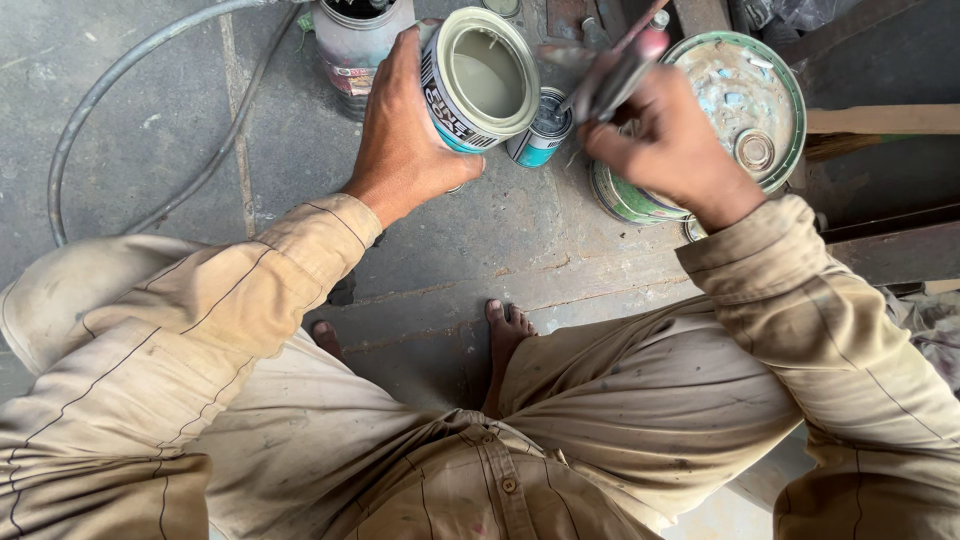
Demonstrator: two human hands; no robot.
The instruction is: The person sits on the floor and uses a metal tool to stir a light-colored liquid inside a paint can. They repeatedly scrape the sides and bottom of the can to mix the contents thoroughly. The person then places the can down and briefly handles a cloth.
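My left hand (400, 130) grips an open paint can (482, 80), tilted so its mouth faces me; pale beige paint coats the inside. My right hand (668, 140) is closed around a thin, paint-smeared tool (612, 75) whose tip points toward the can's rim. Just behind the two hands a smaller open tin (545, 135) with a teal label stands on the floor. A large bucket (745, 100) with a green rim and a paint-spattered lid sits under my right hand.
I squat on a concrete floor (200, 150), bare feet (505, 335) below the hands. A grey hose (120, 80) loops at the left. A plastic jar (355, 45) stands at the top. Wooden planks (880, 120) and metal bars lie at the right.
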